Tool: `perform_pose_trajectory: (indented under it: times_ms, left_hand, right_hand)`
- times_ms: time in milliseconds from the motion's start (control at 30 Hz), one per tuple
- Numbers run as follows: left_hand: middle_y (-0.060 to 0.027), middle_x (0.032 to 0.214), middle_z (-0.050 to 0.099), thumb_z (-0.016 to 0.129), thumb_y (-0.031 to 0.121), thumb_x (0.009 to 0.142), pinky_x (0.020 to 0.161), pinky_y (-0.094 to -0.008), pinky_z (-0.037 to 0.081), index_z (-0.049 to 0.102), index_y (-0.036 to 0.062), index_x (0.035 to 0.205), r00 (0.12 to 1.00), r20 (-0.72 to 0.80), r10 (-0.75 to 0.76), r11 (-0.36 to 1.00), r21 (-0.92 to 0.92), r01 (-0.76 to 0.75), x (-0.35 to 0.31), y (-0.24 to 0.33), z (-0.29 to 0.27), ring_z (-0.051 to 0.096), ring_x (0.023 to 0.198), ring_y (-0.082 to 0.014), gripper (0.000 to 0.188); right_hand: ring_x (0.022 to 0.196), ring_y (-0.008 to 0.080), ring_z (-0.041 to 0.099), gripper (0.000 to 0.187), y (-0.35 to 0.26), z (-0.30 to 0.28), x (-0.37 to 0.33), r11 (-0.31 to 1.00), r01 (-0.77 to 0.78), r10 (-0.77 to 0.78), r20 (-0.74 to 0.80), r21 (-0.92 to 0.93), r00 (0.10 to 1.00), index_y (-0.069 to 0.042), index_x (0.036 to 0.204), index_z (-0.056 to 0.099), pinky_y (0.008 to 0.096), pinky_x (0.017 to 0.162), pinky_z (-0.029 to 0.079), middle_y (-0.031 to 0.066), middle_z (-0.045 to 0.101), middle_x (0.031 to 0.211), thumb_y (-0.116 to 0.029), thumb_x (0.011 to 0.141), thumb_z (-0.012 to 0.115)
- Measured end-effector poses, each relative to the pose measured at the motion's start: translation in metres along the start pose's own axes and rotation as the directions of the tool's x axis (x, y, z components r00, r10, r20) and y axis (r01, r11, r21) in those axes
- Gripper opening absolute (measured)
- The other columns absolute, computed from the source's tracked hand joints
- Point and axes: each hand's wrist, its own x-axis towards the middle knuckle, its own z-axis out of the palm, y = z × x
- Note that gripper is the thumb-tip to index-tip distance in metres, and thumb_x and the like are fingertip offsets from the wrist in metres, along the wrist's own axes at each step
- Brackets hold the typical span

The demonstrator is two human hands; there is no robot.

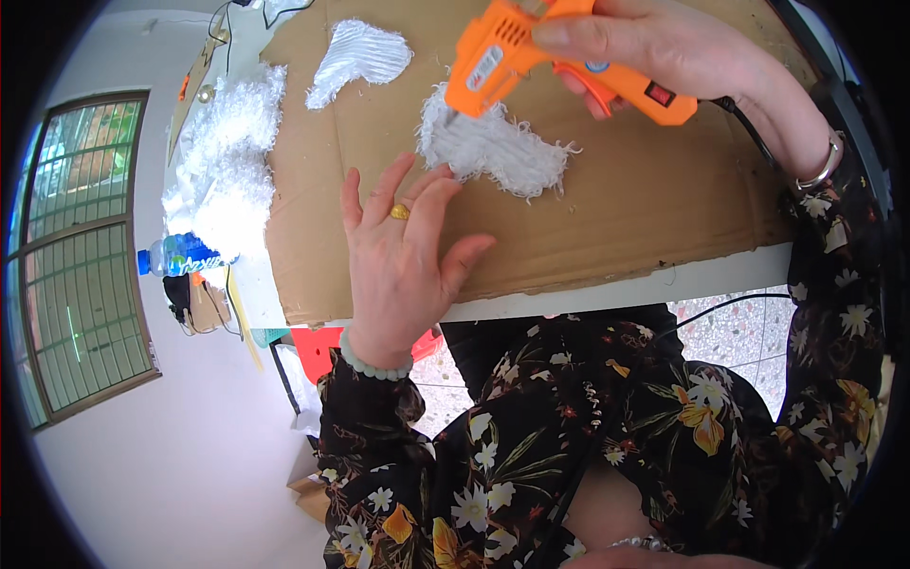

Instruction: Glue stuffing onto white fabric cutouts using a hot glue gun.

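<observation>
My right hand [630, 47] is wrapped round an orange glue gun [507, 57], its fingers by the trigger. The nozzle points down at the upper left part of a white, fringed, ribbed fabric piece [507, 152] that lies flat on brown cardboard [607, 209]. Whether the tip touches the fabric I cannot tell. My left hand [403, 247] rests on the cardboard with fingers spread, its fingertips at the fabric's lower left edge. A second white ribbed fabric piece [360, 59] lies farther off, to the left.
A heap of fluffy white material [232, 142] sits along the cardboard's left side. Near it lies a plastic bottle with a blue cap [180, 256]. The glue gun's black cord [754, 133] runs past my right wrist. Part of a red stool [318, 351] shows below the table.
</observation>
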Motion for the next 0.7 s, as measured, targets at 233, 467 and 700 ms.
perform_pose_trajectory:
  times_ms: [233,467,700]
  left_hand:
    - [-0.0078,0.092,0.065,0.062,0.0,0.085,0.093,-0.0399,0.044,0.059,0.0041,0.105,0.963,0.059,-0.262,0.824,-0.505,0.255,0.027,-0.024,0.005,0.062,0.091,-0.0225,0.02]
    - [-0.0024,0.088,0.061,0.067,-0.006,0.08,0.076,-0.0241,0.047,0.062,0.0016,0.104,0.899,-0.116,-0.422,0.665,-0.713,0.221,0.029,-0.031,0.008,0.056,0.086,-0.0083,0.025]
    - [-0.001,0.083,0.059,0.08,0.01,0.072,0.07,-0.0261,0.045,0.061,0.0034,0.097,0.958,-0.079,-0.274,0.913,-0.334,0.234,0.049,-0.025,0.022,0.055,0.08,-0.0112,0.032]
  right_hand:
    - [0.074,0.0141,0.062,0.046,0.02,0.015,0.023,0.902,0.1,0.062,-0.354,0.42,0.933,-0.005,0.103,0.057,0.0275,0.064,0.054,0.006,0.062,0.084,-0.049,0.099,0.046]
    - [0.074,0.0168,0.064,0.052,0.023,0.022,0.019,0.796,0.177,0.019,-0.316,0.579,0.949,-0.002,0.102,0.057,0.0318,0.069,0.059,0.0097,0.063,0.089,-0.052,0.098,0.044]
    - [0.075,0.0183,0.065,0.045,0.017,0.034,0.018,0.763,0.106,0.093,-0.271,0.638,0.958,-0.002,0.105,0.056,0.0321,0.07,0.059,0.0102,0.063,0.088,-0.045,0.099,0.046]
